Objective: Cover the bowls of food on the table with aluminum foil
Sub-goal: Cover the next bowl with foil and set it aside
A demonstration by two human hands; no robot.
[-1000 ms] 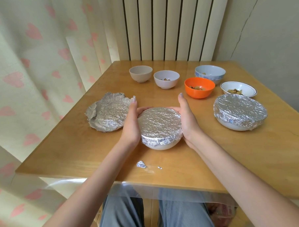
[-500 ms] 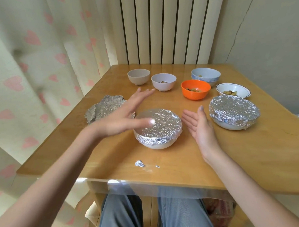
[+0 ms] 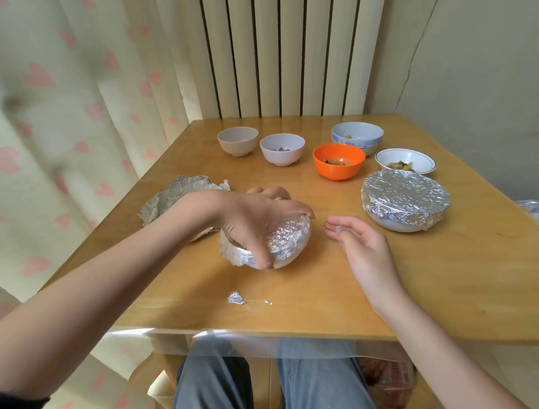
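Left hand is clamped over the foil-covered bowl at the counter's centre, fingers curled down its rim, gripping it. Right hand hovers just beside, fingers relaxed, holding nothing.

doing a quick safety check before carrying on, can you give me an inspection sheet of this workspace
surface: wooden table under a clear plastic sheet that hangs over the front edge.
job's things: near foil-covered bowl; second foil-covered bowl at right; loose foil sheet at left; five uncovered bowls at the back, including an orange bowl.
clutter: two foil scraps near the front edge.
hands: left hand grips the near bowl from above; right hand is beside it, relaxed, holding nothing.
cables: nothing seen.
surroundings: heart-print curtain at left, radiator behind, cracked wall at right.
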